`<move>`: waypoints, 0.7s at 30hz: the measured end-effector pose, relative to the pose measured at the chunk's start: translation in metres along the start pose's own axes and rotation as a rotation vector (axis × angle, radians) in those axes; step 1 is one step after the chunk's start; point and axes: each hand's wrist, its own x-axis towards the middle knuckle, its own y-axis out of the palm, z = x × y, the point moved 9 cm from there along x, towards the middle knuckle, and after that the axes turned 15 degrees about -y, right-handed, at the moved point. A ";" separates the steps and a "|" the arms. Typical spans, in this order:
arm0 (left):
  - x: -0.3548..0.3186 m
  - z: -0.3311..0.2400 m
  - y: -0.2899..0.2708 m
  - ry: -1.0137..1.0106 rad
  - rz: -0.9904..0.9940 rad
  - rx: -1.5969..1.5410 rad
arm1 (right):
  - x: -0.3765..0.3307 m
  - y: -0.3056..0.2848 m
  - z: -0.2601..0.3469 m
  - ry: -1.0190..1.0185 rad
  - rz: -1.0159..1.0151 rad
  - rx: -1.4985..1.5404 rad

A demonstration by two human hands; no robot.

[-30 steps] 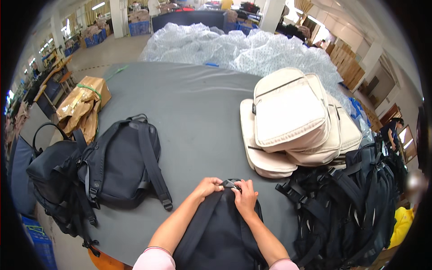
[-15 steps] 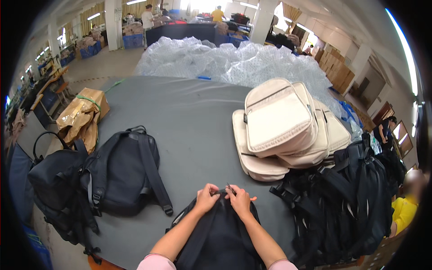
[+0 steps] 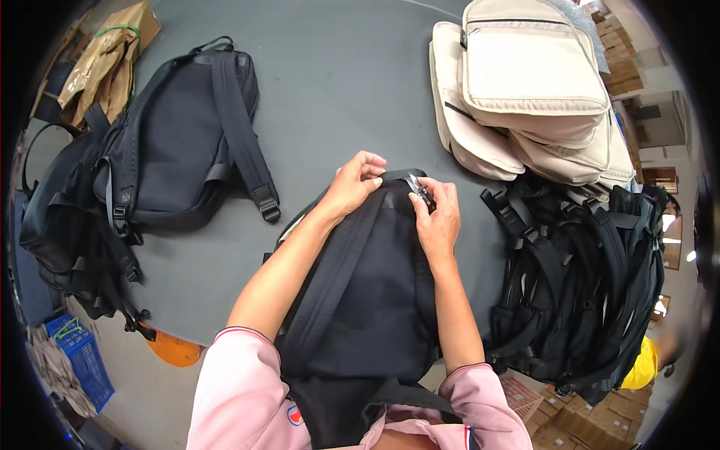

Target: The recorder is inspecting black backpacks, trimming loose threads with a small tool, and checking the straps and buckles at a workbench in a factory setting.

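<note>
A black backpack (image 3: 375, 300) lies strap side up on the grey table (image 3: 337, 82), right in front of me. My left hand (image 3: 357, 182) grips its top edge near the carry handle. My right hand (image 3: 437, 212) pinches a small metal zipper pull (image 3: 417, 187) at the top of the same backpack. Both forearms come up from pink sleeves at the lower edge.
Another black backpack (image 3: 180, 135) lies at the left, with more black bags (image 3: 67, 225) hanging off the table edge. A stack of beige backpacks (image 3: 525, 90) sits at the upper right. A pile of black backpacks (image 3: 585, 285) is at the right. A blue crate (image 3: 79, 360) stands on the floor.
The view has tilted down and closer to the table. Both hands stay at the top of the backpack, now working the zipper pull.
</note>
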 end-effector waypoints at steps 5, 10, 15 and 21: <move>-0.009 0.000 -0.003 0.042 -0.054 0.026 | -0.004 0.001 0.022 -0.116 0.050 -0.154; -0.006 0.000 0.000 0.065 -0.036 0.009 | -0.001 0.012 0.027 -0.228 0.096 -0.296; -0.008 0.000 -0.003 0.056 -0.015 -0.029 | -0.005 -0.015 0.007 -0.059 -0.049 -0.106; -0.023 -0.013 -0.006 0.165 -0.054 0.231 | -0.061 -0.029 -0.104 0.381 -0.075 0.266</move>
